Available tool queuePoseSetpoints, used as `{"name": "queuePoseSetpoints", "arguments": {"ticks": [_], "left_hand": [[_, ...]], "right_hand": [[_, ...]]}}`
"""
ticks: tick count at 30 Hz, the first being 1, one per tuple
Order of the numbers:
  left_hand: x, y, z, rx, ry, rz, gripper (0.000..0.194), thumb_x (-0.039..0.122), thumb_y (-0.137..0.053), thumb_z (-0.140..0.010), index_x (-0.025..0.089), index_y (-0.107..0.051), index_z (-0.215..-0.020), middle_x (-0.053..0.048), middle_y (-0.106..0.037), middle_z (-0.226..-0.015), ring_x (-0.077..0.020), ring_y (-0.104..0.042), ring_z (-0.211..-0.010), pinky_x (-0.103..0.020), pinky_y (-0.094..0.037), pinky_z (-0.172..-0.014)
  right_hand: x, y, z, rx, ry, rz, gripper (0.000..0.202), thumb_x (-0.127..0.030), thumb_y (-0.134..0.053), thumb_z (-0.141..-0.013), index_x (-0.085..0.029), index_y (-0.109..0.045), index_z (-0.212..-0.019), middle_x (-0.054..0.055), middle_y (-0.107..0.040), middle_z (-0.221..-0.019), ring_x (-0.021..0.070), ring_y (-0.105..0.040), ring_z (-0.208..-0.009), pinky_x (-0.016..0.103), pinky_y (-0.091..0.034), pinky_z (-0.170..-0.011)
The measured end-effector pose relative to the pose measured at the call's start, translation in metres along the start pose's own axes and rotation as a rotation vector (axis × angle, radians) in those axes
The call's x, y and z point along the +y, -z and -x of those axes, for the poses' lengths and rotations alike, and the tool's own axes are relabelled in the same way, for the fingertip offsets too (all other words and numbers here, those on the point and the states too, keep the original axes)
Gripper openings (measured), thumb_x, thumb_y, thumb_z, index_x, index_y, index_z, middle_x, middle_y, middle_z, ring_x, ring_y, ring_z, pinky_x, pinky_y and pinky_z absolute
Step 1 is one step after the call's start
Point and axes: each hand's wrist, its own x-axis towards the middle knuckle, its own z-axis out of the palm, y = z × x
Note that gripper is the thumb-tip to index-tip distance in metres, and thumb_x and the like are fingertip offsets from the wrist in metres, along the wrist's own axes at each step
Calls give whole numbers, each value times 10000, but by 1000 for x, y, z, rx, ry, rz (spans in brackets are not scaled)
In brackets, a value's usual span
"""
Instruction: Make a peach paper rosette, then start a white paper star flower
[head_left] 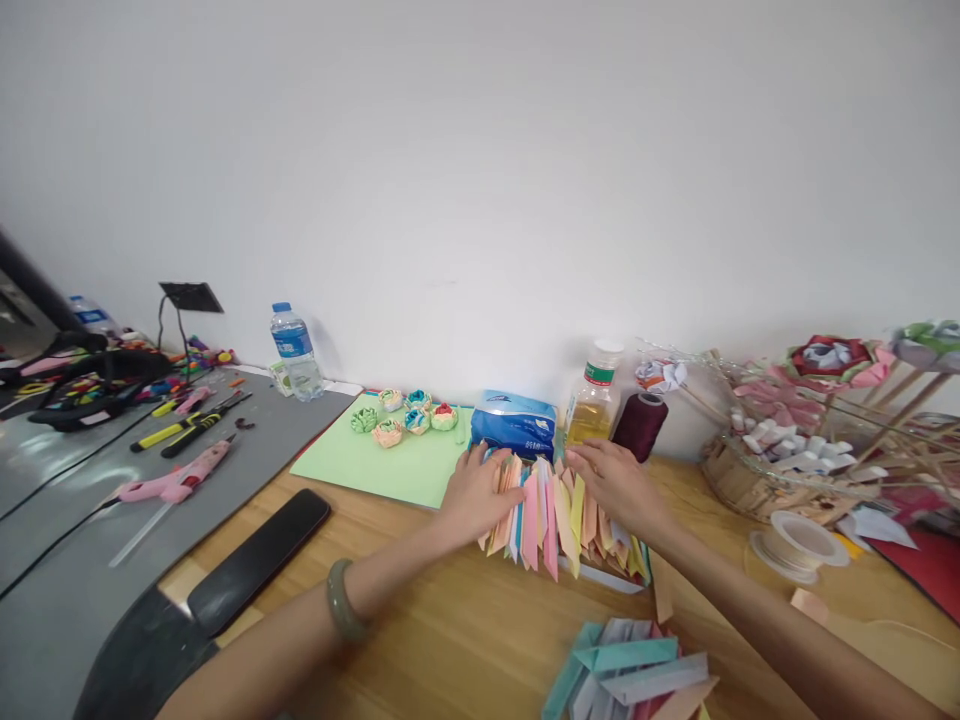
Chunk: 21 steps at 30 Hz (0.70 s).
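A row of folded paper strips (551,515) in pink, peach, yellow and blue stands packed together at the middle of the wooden table. My left hand (480,497) grips the row's left side, its thumb stretched over the front of the strips. From the right, my right hand (615,485) holds the other side, with its fingertips partly hidden behind the paper. Just behind the row sits a blue tissue pack (514,420). Nearer to me lies a loose pile of teal, grey and peach folded strips (630,665).
Several small paper flowers (416,412) rest on a green sheet (382,470). A bottle of yellow liquid (592,400) and dark thread spool (640,428) stand behind. A basket (780,480) and ribbon spool (799,545) are right; a pink glue gun (176,475), black phone-like slab (259,560) and water bottle (296,350) left.
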Motion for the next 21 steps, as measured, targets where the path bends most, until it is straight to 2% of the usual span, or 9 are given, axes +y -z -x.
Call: {"name": "queuePoseSetpoints", "arguments": {"ticks": [5, 8, 10, 12, 13, 14, 17, 19, 21], "left_hand": [[-12, 4, -3, 83, 48, 142, 622, 475, -442, -770, 139, -363, -1288, -133, -327, -1382, -243, -253, -1291, -357, -171, -1062], [-17, 5, 0, 142, 83, 237, 608, 497, -332, -828, 135, -285, -1314, -131, -321, -1384, -212, -279, -1283, -328, -211, -1051], [-21, 8, 7, 162, 95, 288, 589, 505, -274, -850, 157, -252, -1324, -119, -313, -1390, -197, -288, -1280, -324, -245, -1039], [-26, 14, 18, 166, 54, 314, 577, 509, -262, -856, 192, -223, -1336, -98, -267, -1416, -187, -254, -1297, -332, -236, -1048], [-29, 17, 24, 155, -31, 316, 582, 509, -276, -854, 208, -200, -1347, -90, -227, -1433, -190, -216, -1313, -349, -198, -1066], [-33, 20, 30, 117, -147, 273, 620, 528, -311, -838, 218, -176, -1357, -86, -179, -1449, -204, -168, -1327, -369, -163, -1077], [-42, 26, 43, -37, -445, 12, 937, 628, -534, -655, 216, -107, -1381, -112, -83, -1466, -286, -34, -1341, -431, -97, -1085], [-47, 26, 44, -136, -540, -166, 1038, 632, -596, -586, 210, -88, -1387, -126, -67, -1467, -315, 16, -1337, -458, -86, -1082], [-49, 22, 40, -181, -578, -298, 973, 600, -573, -639, 200, -98, -1388, -133, -84, -1464, -312, 16, -1337, -470, -111, -1077]], "right_hand": [[-3, 18, -9, -12, 14, 76, 211, -287, -489, -872, -185, -554, -1045, 54, -582, -1063, 162, -579, -879, 364, -485, -751], [-10, 28, -10, 5, 122, 61, 226, -277, -417, -896, -183, -599, -992, 78, -625, -1005, 209, -589, -903, 408, -468, -773], [-15, 33, -4, 25, 237, 29, 279, -306, -395, -891, -211, -584, -1074, 97, -600, -1117, 250, -539, -1034, 428, -424, -860], [-21, 32, 9, 23, 381, -7, 424, -407, -481, -831, -241, -484, -1221, 64, -480, -1296, 248, -408, -1193, 405, -332, -980], [-23, 29, 17, 9, 462, -26, 530, -473, -527, -782, -261, -444, -1261, 45, -425, -1348, 254, -345, -1240, 416, -285, -1014], [-26, 25, 25, 7, 565, -55, 659, -538, -568, -720, -257, -409, -1293, 66, -390, -1373, 298, -284, -1268, 482, -235, -1024], [-30, 8, 41, -46, 663, -45, 922, -602, -699, -505, -261, -396, -1306, 120, -347, -1393, 396, -213, -1274, 598, -155, -999], [-31, -2, 43, -65, 649, 14, 871, -555, -718, -522, -257, -424, -1286, 134, -371, -1376, 408, -239, -1261, 608, -178, -983], [-30, -10, 38, -39, 624, 68, 723, -508, -673, -628, -248, -450, -1265, 130, -416, -1347, 389, -282, -1249, 583, -236, -973]]}}
